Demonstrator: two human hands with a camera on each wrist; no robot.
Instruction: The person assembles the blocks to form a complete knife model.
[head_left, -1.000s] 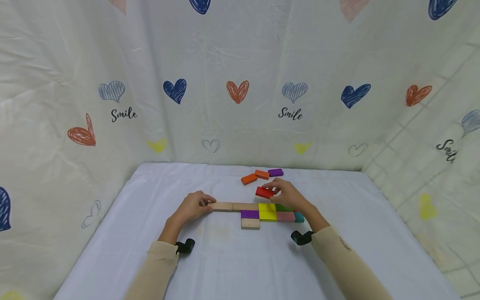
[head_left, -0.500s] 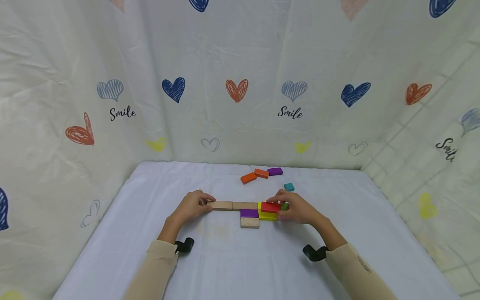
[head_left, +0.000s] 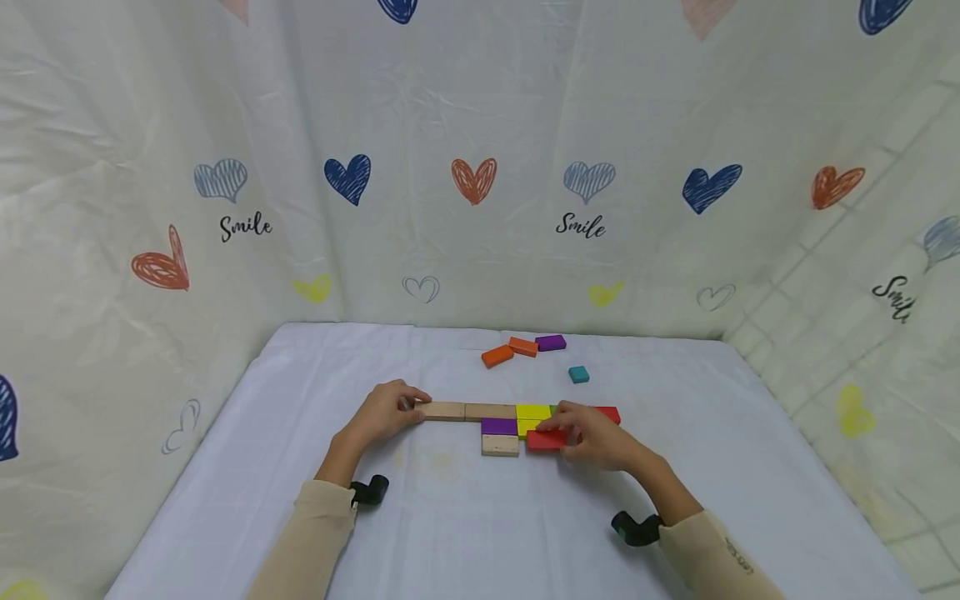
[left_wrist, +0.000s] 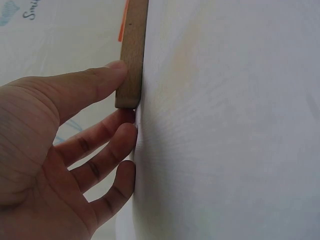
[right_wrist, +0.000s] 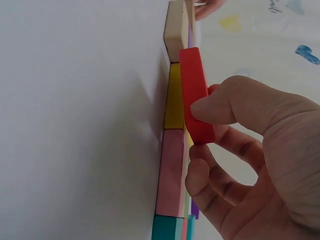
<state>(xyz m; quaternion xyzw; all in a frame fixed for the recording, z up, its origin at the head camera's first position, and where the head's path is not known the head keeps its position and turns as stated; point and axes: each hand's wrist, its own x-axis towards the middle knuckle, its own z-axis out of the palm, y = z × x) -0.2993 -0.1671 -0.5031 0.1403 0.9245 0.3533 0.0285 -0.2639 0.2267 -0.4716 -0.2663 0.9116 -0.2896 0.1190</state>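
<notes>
My left hand (head_left: 384, 415) pinches the left end of a plain wooden block (head_left: 444, 411), its thumb on the near side in the left wrist view (left_wrist: 131, 75). With thumb and fingers my right hand (head_left: 600, 437) holds a red block (head_left: 546, 442), tilted in the right wrist view and close over the row's near edge. Under and beside it lie yellow blocks (head_left: 532, 412), a pink block (right_wrist: 171, 172) and a teal block (right_wrist: 167, 228). A purple block (head_left: 498, 427) and a short wooden block (head_left: 500, 447) adjoin the yellow ones. My right hand hides part of the row.
Behind the row lie two orange blocks (head_left: 497, 357), a purple block (head_left: 551, 342) and a small teal block (head_left: 578, 374). Another red block (head_left: 609, 414) ends the row at right. A white cloth (head_left: 360, 533) covers the table, and a heart-printed curtain (head_left: 480, 250) hangs behind.
My right hand has carried the red block from behind the row, across it, to its near edge. The small teal block at the back has come into view. My left hand has stayed still.
</notes>
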